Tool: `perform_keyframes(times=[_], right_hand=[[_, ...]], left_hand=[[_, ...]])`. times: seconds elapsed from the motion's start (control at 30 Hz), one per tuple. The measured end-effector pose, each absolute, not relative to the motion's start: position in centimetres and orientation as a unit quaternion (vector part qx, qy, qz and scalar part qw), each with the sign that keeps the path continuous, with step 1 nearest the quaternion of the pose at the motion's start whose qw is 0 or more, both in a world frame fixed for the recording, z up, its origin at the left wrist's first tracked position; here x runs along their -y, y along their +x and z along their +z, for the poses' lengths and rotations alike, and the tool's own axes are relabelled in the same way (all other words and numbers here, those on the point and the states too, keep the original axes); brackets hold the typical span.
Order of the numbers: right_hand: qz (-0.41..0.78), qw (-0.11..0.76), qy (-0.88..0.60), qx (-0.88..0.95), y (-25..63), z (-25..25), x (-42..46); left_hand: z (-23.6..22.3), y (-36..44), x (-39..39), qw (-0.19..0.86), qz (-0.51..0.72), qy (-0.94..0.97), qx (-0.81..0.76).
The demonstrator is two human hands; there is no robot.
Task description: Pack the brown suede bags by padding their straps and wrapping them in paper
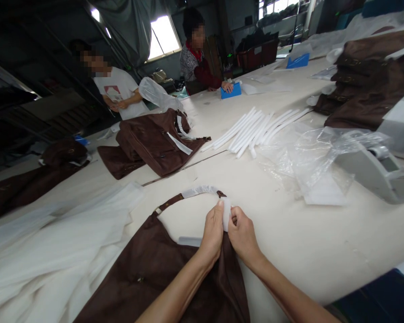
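A dark brown handbag (148, 264) lies on the table before me, its strap arched away from me and partly covered in a pale wrap (199, 191). At the strap's right end, a white strip of wrapping sheet (226, 214) stands against the bag. My left hand (212, 229) closes on the strip and bag edge from the left. From the right, my right hand (242, 231) pinches the strip's other edge between thumb and fingers. A grey-white strip (189, 241) shows at the bag's opening, partly behind my left wrist.
White sheets (54, 255) spread at the left. More brown bags (155, 139) lie beyond, near white foam rods (252, 130). Clear plastic (303, 157) and a grey device (373, 170) sit right, below stacked bags (363, 80). Two people (121, 92) are across the table (289, 233).
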State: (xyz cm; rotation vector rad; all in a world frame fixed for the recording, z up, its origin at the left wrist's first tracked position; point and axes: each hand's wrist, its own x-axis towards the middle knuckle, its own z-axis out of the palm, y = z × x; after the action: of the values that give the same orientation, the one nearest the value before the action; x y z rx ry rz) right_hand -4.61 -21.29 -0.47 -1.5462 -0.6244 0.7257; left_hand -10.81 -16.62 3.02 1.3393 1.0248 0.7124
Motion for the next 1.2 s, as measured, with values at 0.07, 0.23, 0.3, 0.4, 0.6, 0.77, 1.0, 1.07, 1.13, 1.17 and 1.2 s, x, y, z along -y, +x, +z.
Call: perform_keyframes(times=[0.07, 0.23, 0.3, 0.4, 0.6, 0.77, 1.0, 1.07, 1.13, 1.17, 1.2], right_hand=[[0.301, 0.611, -0.675, 0.283, -4.5, -0.3, 21.9], [0.349, 0.577, -0.622, 0.397, -2.6, 0.4, 24.9], [0.329, 0.573, -0.633, 0.405, -1.5, 1.0, 25.7], [0.326, 0.596, -0.639, 0.361, -0.6, 1.7, 25.0], [0.458, 0.614, -0.558, 0.320, -0.4, 1.5, 21.3], [0.463, 0.628, -0.553, 0.291, 0.6, 0.3, 20.8], [0.462, 0.620, -0.566, 0.284, 1.6, -0.7, 20.4], [0.436, 0.624, -0.583, 0.284, 2.0, -0.4, 21.2], [0.396, 0.634, -0.599, 0.286, 2.9, 0.2, 22.5], [0.377, 0.637, -0.608, 0.288, 3.7, 0.5, 23.4], [0.360, 0.638, -0.617, 0.288, 4.6, 1.0, 24.5]], left_hand=[[3.0, -10.8, 16.6, 0.612, 0.312, 0.577, -0.442], [2.8, -10.8, 16.8, 0.617, 0.315, 0.571, -0.440], [2.6, -10.7, 16.9, 0.610, 0.316, 0.576, -0.443], [2.4, -10.4, 17.1, 0.599, 0.326, 0.579, -0.447], [2.5, -10.3, 17.3, 0.617, 0.322, 0.583, -0.420], [2.5, -10.5, 17.5, 0.654, 0.302, 0.576, -0.387], [1.7, -10.6, 17.7, 0.688, 0.265, 0.552, -0.389], [2.0, -10.1, 17.6, 0.695, 0.250, 0.545, -0.396], [2.5, -9.5, 17.4, 0.698, 0.234, 0.545, -0.401], [2.7, -9.1, 17.2, 0.694, 0.224, 0.552, -0.405], [2.8, -8.7, 17.1, 0.689, 0.211, 0.563, -0.405]])
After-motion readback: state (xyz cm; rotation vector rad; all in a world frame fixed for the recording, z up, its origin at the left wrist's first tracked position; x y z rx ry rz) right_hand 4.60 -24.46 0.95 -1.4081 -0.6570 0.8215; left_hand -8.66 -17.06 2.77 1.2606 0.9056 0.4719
